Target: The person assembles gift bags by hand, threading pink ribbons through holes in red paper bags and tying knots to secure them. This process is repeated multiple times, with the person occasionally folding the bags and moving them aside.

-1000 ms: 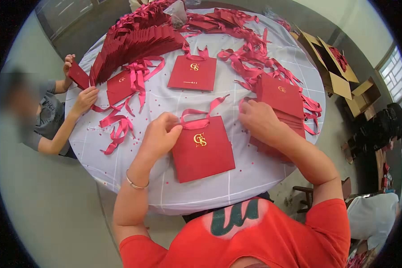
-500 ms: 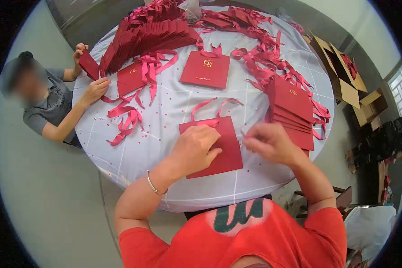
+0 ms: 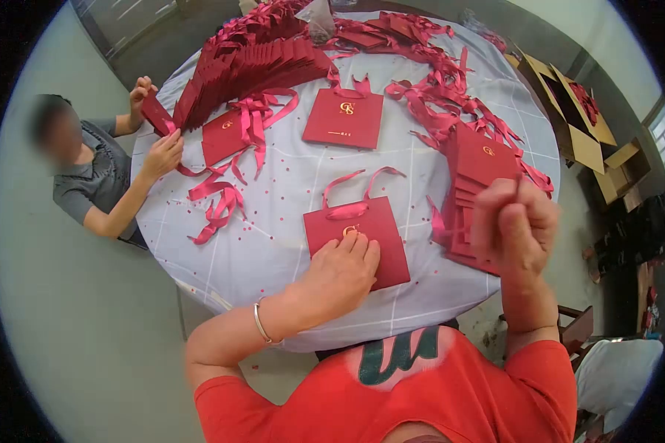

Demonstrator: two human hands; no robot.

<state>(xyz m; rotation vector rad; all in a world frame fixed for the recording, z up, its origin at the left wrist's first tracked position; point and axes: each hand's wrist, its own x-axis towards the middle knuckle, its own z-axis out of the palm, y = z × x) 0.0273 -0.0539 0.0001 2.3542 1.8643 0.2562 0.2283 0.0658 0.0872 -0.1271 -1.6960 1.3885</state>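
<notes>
A dark red paper gift bag (image 3: 389, 244) with pink ribbon handles lies flat on the table before me. My left hand (image 3: 341, 272) rests on its lower part, fingers stretched out flat and partly covering the gold logo. Raised above the table's right side, my right hand (image 3: 522, 225) has its fingers curled together in a pinch. A thin dark sliver shows at the fingertips, too small to name. Behind that hand is a stack of red gift bags (image 3: 480, 166), partly hidden by it. Another red gift bag (image 3: 343, 118) lies farther back at the centre.
A person (image 3: 100, 166) at the left handles a red bag (image 3: 157, 113). Long rows of bags (image 3: 255, 74) and tangled pink ribbons (image 3: 451, 107) line the back of the cloth-covered table (image 3: 273, 192). Cardboard boxes (image 3: 580, 148) stand at the right.
My right hand has risen away from beside the bag, up and to the right. My left hand has moved down the bag and flattened, leaving the ribbon handle and part of the logo uncovered.
</notes>
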